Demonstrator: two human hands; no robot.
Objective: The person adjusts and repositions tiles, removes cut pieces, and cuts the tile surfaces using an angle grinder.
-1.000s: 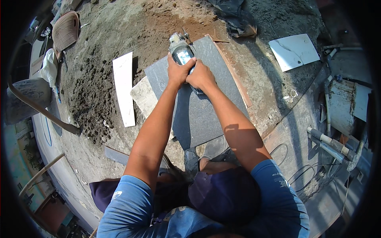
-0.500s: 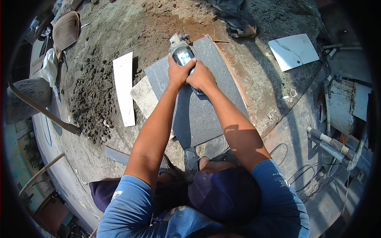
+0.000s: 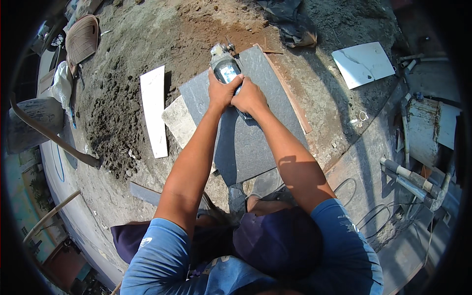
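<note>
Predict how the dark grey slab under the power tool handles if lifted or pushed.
Probably stiff: the dark grey slab looks flat, with no visible sag. Likely heavy and perhaps brittle at the corners, going by its broad, stone-like face. It might rock or slide if pushed, since it overlaps a pale slab rather than lying plainly on the ground.

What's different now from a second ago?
Almost nothing. The grinder may have edged slightly down the picture, though the whole view shifted a little too. Nothing was picked up or let go: left hand and right hand still grip it over the dark grey tile; the white strip stayed put.
</note>
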